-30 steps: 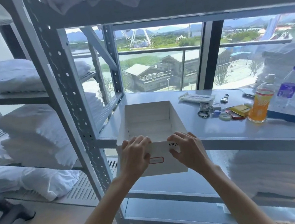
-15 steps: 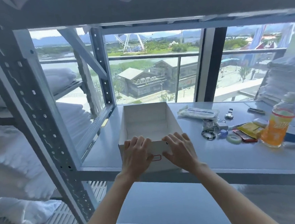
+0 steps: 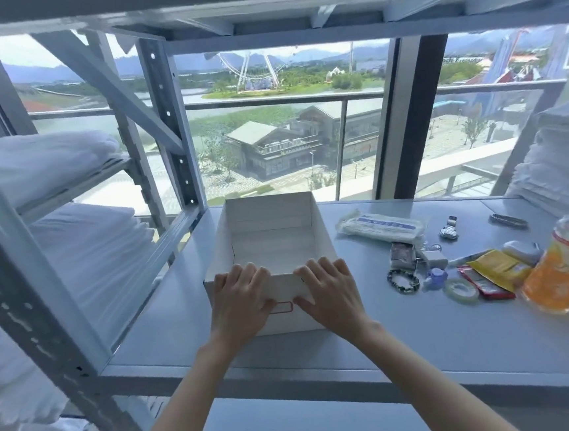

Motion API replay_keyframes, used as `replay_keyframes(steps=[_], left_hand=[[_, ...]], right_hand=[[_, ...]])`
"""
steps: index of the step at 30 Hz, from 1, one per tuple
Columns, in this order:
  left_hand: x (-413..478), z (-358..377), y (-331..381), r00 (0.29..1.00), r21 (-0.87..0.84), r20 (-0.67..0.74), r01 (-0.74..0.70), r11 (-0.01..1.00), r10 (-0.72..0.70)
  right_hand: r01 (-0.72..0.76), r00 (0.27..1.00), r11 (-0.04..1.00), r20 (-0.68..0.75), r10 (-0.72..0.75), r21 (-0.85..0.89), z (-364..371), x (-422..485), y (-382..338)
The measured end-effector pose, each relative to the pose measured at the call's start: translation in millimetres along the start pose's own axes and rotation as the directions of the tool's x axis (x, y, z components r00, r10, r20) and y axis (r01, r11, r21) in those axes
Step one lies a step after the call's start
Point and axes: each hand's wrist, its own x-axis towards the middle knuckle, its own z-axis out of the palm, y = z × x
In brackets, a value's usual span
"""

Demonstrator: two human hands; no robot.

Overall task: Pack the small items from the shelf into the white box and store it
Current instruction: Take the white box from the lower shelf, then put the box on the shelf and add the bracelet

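An open, empty white box rests on the grey metal shelf. My left hand and my right hand lie against its near wall, fingers over the rim, on either side of a red-outlined label. Small items lie to the box's right: a clear plastic packet, a beaded bracelet, a tape roll, a yellow sachet, a red sachet, a small silver packet and a metal trinket.
An orange drink bottle stands at the right edge. Folded white linens fill the left shelves and stack at the far right. Perforated steel uprights frame the bay. A window with a railing lies behind.
The box has slid from overhanging the shelf's front edge to sitting fully on the shelf. Both hands stayed on its near wall, and my view moved closer.
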Motion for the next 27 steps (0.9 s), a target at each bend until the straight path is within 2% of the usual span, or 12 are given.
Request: replay_keyframes(steps=[9,14,19,22,24,27], left_hand=[[8,9,-4,0.999,-0.069,-0.016,-0.036,0.997,0.035],[7,1,-1,0.998,-0.151,-0.024,-0.058,0.987,0.055],[19,-10,28,0.986,-0.329,-0.115,-0.151,0.932,0.119],[31,-6,71,0.945,-0.369,-0.189,-0.321,0.873,0.267],[34,4,101,0.915,-0.354,-0.186,-0.403,0.844,0.359],[45,21,127,0.935,-0.319,-0.133,-0.356,0.878,0.330]], right_hand=[[-0.043,0.999,0.999,0.025,0.044,-0.019,1,4,2],[-0.020,0.999,0.998,0.047,0.017,0.055,-16,-7,11],[-0.173,0.985,0.984,0.006,0.173,-0.042,-53,-46,34],[-0.276,0.957,0.956,0.062,0.283,-0.102,-71,-77,58],[-0.325,0.934,0.935,0.109,0.341,-0.143,-80,-98,76],[-0.384,0.900,0.913,0.164,0.404,-0.138,-87,-122,101]])
